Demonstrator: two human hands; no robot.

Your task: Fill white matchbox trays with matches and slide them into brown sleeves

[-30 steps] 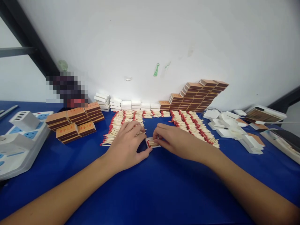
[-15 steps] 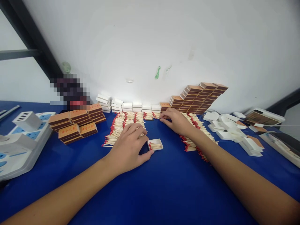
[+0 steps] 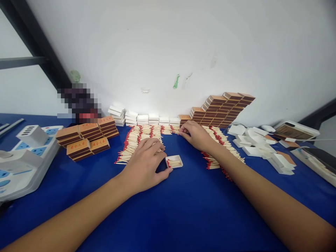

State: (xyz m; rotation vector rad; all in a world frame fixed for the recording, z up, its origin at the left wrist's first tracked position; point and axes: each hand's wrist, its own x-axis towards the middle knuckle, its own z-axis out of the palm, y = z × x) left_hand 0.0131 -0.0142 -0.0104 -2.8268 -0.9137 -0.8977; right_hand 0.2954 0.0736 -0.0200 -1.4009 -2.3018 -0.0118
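A small white matchbox tray (image 3: 179, 166) lies on the blue table with several red-tipped matches (image 3: 173, 162) in it. My left hand (image 3: 145, 164) holds the tray's left end between thumb and index finger, its other fingers curled over the matches on the left. Farther back, my right hand (image 3: 193, 134) pinches at the right end of a row of loose matches (image 3: 166, 130). A pale matchstick shows at its fingertips; how many it holds is hidden. Another bank of matches (image 3: 214, 161) lies under and beside my right forearm.
Stacked brown matchboxes (image 3: 219, 110) stand against the wall, with white trays (image 3: 153, 119) left of them. More matchboxes (image 3: 78, 148) and a power strip (image 3: 39, 175) are at left. Loose white trays (image 3: 254, 140) and a white-framed device (image 3: 298, 130) are at right.
The fingertips of my right hand have shifted slightly at the end of the match row, and a matchstick now shows there. My left hand and the tray stay in place.
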